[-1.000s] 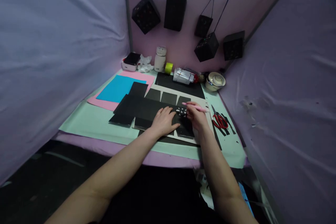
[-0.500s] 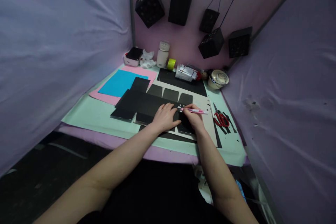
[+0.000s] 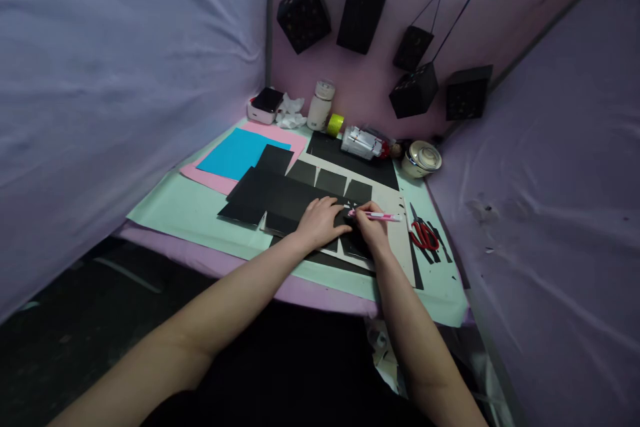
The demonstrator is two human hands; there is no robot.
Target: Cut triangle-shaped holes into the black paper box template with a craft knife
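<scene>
Black card (image 3: pixel 273 193) with slits and tabs along its edges lies across the middle of the table. My left hand (image 3: pixel 321 221) rests flat on it, fingers spread and thumb pointing right. Just to the right, my right hand (image 3: pixel 371 225) grips a slim pink-and-white craft knife (image 3: pixel 383 216) like a pen. The knife's front end is down at the card, beside small light cut-outs near my left fingertips. Its very tip is too small to make out. Under the card lies a pale grey board (image 3: pixel 397 237).
Red-handled scissors (image 3: pixel 424 236) and black strips lie at the right. Blue sheets (image 3: pixel 235 153) over pink ones are at the left. A white bottle (image 3: pixel 320 107), yellow tape roll (image 3: pixel 335 125) and lidded bowl (image 3: pixel 421 159) stand behind. Black paper boxes (image 3: pixel 363 13) hang above.
The head view has tilted and shifted slightly, so the scene sits a little further right. Both hands keep nearly the same places on the card, the craft knife still in my right hand.
</scene>
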